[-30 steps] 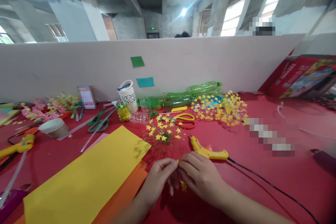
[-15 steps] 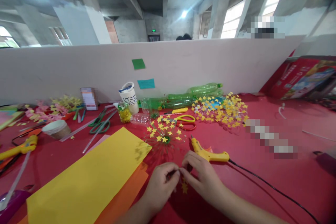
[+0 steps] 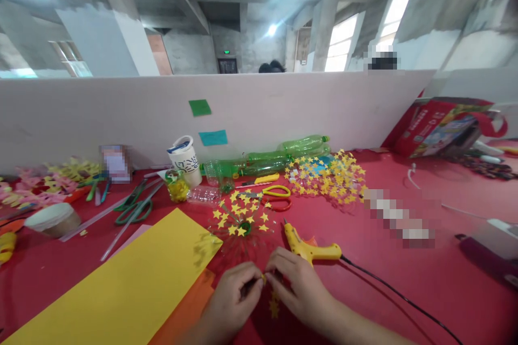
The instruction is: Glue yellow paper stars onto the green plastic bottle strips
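Observation:
Just in front of me, my left hand (image 3: 237, 294) and my right hand (image 3: 297, 283) meet, both closed in a pinch. Between their fingertips shows a small yellow paper piece (image 3: 264, 278); its shape is mostly hidden. Yellow stars (image 3: 274, 308) show just below the fingers, partly covered by my right hand. Beyond the hands stands a clear-green cut bottle piece (image 3: 244, 228) with thin spread strips tipped with yellow paper stars (image 3: 241, 230). A yellow glue gun (image 3: 311, 251) lies close behind my right hand, nozzle pointing away.
Yellow sheets (image 3: 121, 280) over orange paper (image 3: 190, 307) lie to the left. Yellow-and-red-handled scissors (image 3: 277, 191), green scissors (image 3: 133, 213), a white cup (image 3: 186, 164), green bottles (image 3: 267, 163) and a star-covered bunch (image 3: 343, 178) sit farther back. The glue gun's black cord (image 3: 400, 294) runs right.
The view has turned slightly right and up, so the table things sit farther left and lower. A yellow bit now shows between my fingertips; both hands stay pinched together.

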The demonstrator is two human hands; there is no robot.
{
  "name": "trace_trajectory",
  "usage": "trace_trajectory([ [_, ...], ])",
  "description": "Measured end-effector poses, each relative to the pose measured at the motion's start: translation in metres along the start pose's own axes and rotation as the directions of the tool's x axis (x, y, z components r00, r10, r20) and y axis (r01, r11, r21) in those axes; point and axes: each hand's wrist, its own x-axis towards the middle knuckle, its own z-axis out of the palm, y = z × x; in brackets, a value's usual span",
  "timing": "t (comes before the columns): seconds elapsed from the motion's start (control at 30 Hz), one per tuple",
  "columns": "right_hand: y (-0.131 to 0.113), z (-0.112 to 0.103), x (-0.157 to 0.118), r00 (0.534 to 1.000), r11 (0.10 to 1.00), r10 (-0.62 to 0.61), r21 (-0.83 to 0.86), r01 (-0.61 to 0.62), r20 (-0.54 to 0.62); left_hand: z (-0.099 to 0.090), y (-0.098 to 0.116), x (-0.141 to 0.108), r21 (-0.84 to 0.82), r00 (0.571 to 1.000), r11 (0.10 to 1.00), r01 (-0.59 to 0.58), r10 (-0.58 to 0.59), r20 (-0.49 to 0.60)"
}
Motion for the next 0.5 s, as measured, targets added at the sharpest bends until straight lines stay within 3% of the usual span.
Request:
trace_trajectory([
  [0.27, 0.005, -0.009, 0.003, 0.996, 0.995, -0.071, -0.070, 0.067, -0.060, -0.010, 0.030, 0.002, 0.121, 0.995, 0.988, -0.098, 0.100, -0.012],
  [0.37, 0.009, -0.032, 0.001, 0.996, 0.956, -0.074, -0.288, 0.058, -0.043, -0.014, 0.040, 0.000, 0.165, 0.993, 0.980, -0.115, 0.116, 0.003],
  [0.5, 0.021, -0.064, -0.012, 0.995, 0.743, 0.095, -0.666, -0.073, -0.004, -0.016, 0.047, -0.004, 0.142, 0.997, 0.987, -0.074, 0.077, -0.017],
])
